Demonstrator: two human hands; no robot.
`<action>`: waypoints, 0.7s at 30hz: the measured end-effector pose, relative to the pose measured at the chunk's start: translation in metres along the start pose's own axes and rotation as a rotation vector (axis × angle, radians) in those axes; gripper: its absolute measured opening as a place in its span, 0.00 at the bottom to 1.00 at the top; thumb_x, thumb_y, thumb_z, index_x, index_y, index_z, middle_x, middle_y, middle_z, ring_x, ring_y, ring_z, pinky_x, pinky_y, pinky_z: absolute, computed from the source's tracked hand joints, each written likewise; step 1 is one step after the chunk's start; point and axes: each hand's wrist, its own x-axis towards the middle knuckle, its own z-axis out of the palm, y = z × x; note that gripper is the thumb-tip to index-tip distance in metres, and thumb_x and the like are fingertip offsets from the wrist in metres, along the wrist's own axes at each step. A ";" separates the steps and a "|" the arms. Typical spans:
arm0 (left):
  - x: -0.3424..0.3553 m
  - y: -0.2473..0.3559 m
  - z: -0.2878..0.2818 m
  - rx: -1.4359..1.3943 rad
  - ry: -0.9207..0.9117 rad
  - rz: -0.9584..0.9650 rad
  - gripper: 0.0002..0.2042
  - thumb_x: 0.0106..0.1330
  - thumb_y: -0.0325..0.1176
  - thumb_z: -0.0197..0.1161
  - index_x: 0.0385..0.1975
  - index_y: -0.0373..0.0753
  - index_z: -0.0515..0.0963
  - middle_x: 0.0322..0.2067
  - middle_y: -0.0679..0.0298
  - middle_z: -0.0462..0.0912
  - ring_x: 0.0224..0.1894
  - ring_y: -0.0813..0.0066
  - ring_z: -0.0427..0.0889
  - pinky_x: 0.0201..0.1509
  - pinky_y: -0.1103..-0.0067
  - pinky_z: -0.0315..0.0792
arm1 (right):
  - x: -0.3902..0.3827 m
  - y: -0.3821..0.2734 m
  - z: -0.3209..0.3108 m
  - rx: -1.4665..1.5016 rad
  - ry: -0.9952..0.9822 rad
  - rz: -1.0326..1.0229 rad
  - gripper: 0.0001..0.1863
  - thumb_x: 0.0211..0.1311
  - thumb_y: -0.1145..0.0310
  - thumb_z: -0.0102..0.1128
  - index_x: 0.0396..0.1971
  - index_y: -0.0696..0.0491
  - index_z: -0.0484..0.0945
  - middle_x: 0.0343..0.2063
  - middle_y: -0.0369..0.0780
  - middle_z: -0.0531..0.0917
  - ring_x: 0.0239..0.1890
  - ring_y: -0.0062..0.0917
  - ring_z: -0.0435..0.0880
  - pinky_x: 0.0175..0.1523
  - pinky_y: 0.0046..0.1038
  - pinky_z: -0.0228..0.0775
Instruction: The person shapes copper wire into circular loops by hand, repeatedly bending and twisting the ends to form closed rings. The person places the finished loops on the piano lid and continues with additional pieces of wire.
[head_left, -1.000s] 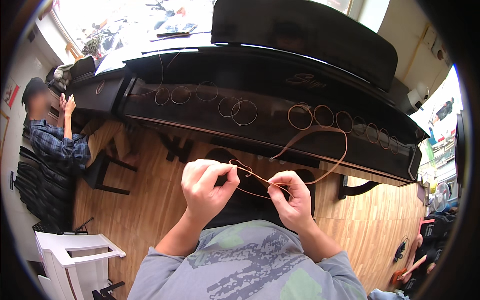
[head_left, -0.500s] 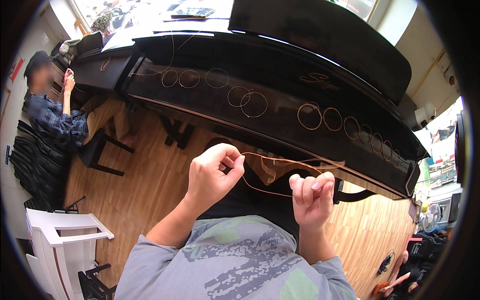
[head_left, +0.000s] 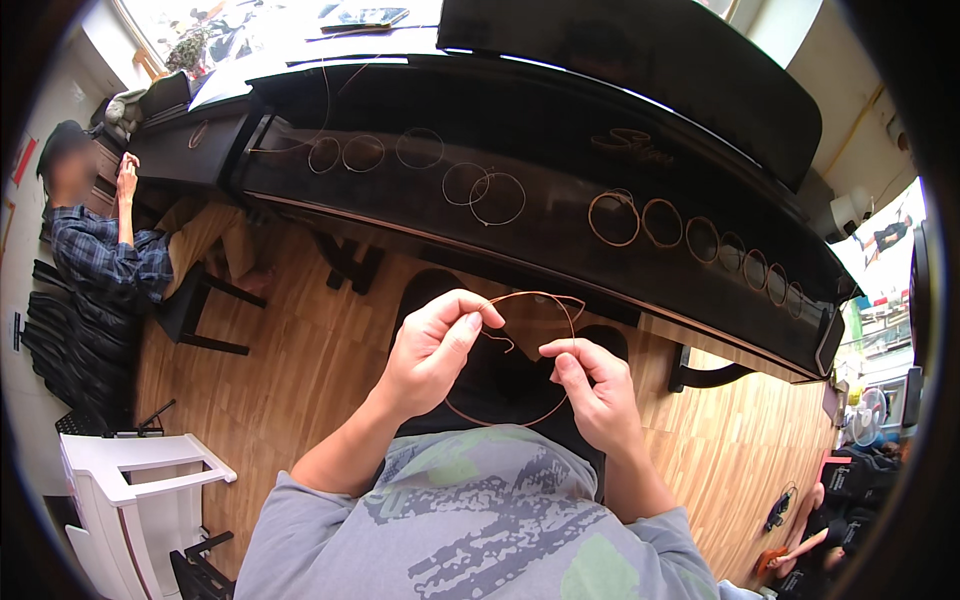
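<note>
I hold a copper-coloured wire string point(head_left: 530, 293) in front of my lap, bent into a loose loop. My left hand point(head_left: 425, 355) pinches it between thumb and fingers, and a short hooked end sticks out just right of those fingertips. Thumb and fingers of my right hand point(head_left: 600, 395) are closed on the loop's right side, their exact grip partly hidden. Beyond my hands is a black piano point(head_left: 400, 205). Across its front lie several coiled strings: silvery ones point(head_left: 498, 223) left of centre and copper-coloured ones point(head_left: 612, 243) to the right.
At the left a person in a checked shirt point(head_left: 110, 245) sits on a black stool point(head_left: 205, 310). A white stand-like piece of furniture point(head_left: 140, 490) stands at the lower left. Another person's arm point(head_left: 805, 545) shows at the lower right. A phone point(head_left: 365, 18) lies at the back.
My right hand has moved left and turned, coming nearer my left hand. The stretched string has opened into a rounder loop, and its hooked end now shows between my hands.
</note>
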 end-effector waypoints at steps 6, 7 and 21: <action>0.004 0.004 0.009 0.217 0.176 0.090 0.05 0.67 0.22 0.53 0.39 0.32 0.74 0.22 0.77 0.70 0.21 0.96 0.61 0.23 0.91 0.55 | -0.007 -0.017 -0.020 -0.139 -0.068 -0.039 0.08 0.62 0.71 0.58 0.33 0.59 0.82 0.24 0.39 0.81 0.23 0.21 0.76 0.30 0.22 0.67; 0.005 0.003 0.009 0.318 0.199 0.116 0.05 0.65 0.21 0.55 0.39 0.32 0.74 0.19 0.77 0.68 0.20 0.95 0.60 0.22 0.91 0.55 | -0.007 -0.018 -0.020 -0.139 -0.082 -0.027 0.08 0.62 0.71 0.58 0.32 0.59 0.82 0.23 0.40 0.82 0.24 0.21 0.76 0.30 0.22 0.67; 0.007 0.004 -0.013 -0.197 -0.193 -0.237 0.08 0.66 0.31 0.50 0.29 0.33 0.72 0.17 0.71 0.68 0.14 0.88 0.60 0.17 0.87 0.56 | -0.004 -0.001 -0.021 -0.068 -0.057 0.189 0.17 0.69 0.65 0.50 0.22 0.59 0.75 0.15 0.34 0.69 0.20 0.14 0.64 0.25 0.21 0.56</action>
